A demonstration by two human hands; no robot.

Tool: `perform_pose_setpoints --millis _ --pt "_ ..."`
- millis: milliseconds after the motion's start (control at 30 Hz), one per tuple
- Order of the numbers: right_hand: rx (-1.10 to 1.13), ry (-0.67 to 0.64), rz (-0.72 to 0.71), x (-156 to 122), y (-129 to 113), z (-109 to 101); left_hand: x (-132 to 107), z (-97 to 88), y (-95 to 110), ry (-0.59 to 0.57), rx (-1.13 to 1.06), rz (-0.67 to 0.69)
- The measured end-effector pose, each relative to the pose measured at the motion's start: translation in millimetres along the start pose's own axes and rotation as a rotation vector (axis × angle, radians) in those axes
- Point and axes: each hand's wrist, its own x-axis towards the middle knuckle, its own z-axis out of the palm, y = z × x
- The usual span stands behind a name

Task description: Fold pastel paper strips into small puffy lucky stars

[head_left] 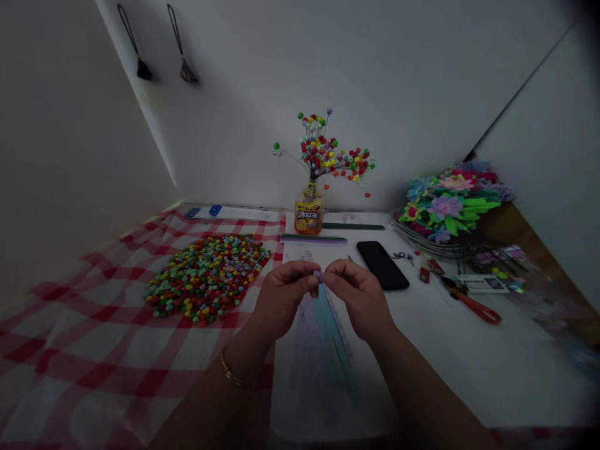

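My left hand (281, 297) and my right hand (359, 294) meet above the table, fingertips pinched together on a tiny purple folded paper piece (319, 275). A long pale blue paper strip (332, 337) hangs from it toward me, over several more pale strips lying flat on the white surface. A gold bangle is on my left wrist.
A heap of small coloured paper stars (209, 275) lies on the red-checked cloth (94, 350) at left. Behind my hands stand a jar of star-tipped stems (310, 212) and strip bundles (313, 238); a black phone (382, 264), red scissors (473, 305) and a basket of paper flowers (445, 206) are at right.
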Motion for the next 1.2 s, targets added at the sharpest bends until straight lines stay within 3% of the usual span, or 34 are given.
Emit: perform_pose_setpoints --millis 367,767,867,1067,1200 --pt "0.024 0.079 0.082 1.3 2.3 -0.5 0.1 -1.9 -0.8 -0.004 0.08 0.044" --pt "-0.054 0.023 0.111 2.6 0.9 -9.9 0.3 -4.2 -0.3 -0.021 0.157 0.031" --pt "-0.155 0.067 0.033 2.5 -0.2 -10.1 0.4 -3.4 -0.1 -0.019 0.141 0.027" --pt "-0.464 0.149 -0.298 0.0 -1.3 -6.4 0.9 -2.0 -0.4 0.01 0.082 0.026" --pt "-0.57 0.157 -0.385 -0.3 0.8 -5.5 1.2 -1.1 1.5 0.033 0.047 0.031"
